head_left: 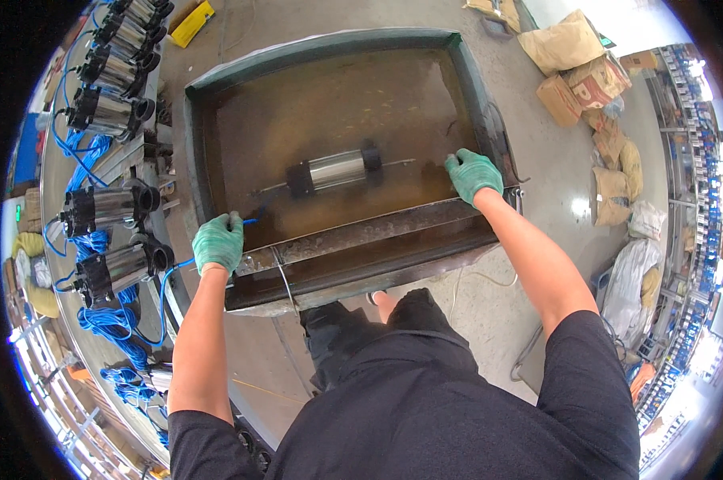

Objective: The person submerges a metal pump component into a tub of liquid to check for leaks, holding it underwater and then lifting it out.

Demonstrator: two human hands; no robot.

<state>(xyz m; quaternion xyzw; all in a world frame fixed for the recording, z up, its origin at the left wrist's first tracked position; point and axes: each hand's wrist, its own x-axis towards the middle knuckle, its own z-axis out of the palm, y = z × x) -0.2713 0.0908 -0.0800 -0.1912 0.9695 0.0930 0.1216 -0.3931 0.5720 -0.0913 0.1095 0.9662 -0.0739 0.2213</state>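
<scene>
A submersible pump (337, 170), a shiny steel cylinder with black ends, lies in murky brown water inside a large metal tank (321, 46). A thin rod or line sticks out from each of its ends. My left hand (218, 242), in a green glove, is closed on a blue cable (187, 262) at the tank's near left corner; a short piece of cable shows past the fingers. My right hand (475, 174), gloved the same way, is over the water near the tank's right wall, right of the pump. Its fingers are curled in, and what they hold, if anything, is hidden.
A metal bar (369, 232) crosses the tank's near side. Several similar pumps (109, 112) with coiled blue cables (109, 320) line a bench at left. Cartons and paper sacks (561, 48) lie on the floor at right, before a long rack. A yellow box (191, 24) sits far left.
</scene>
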